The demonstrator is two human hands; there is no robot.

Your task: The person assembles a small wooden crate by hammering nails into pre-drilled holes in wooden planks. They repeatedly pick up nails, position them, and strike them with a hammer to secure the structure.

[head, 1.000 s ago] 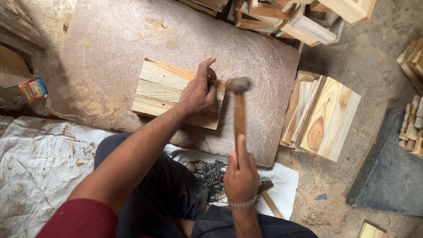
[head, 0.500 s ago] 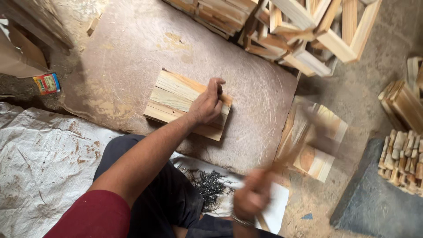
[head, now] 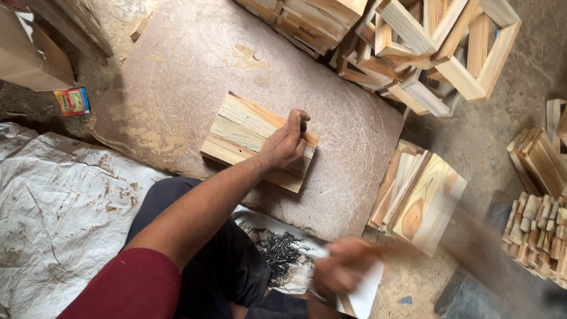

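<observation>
Left hand (head: 287, 143): fingers curled together, fingertips pinching a small dark nail (head: 303, 126) upright on the wooden panel (head: 242, 133); the heel of the hand rests on the panel's right half. Right hand (head: 342, 266): blurred, closed round a hammer handle (head: 425, 248); the hammer head is a smear and cannot be made out. The panel, of pale slats laid side by side, lies flat on the stone slab (head: 177, 77). A heap of dark nails (head: 279, 248) lies below the panel on white paper. Cut boards (head: 422, 195) are stacked right of the panel; wooden frames (head: 431, 47) sit above and to its right.
</observation>
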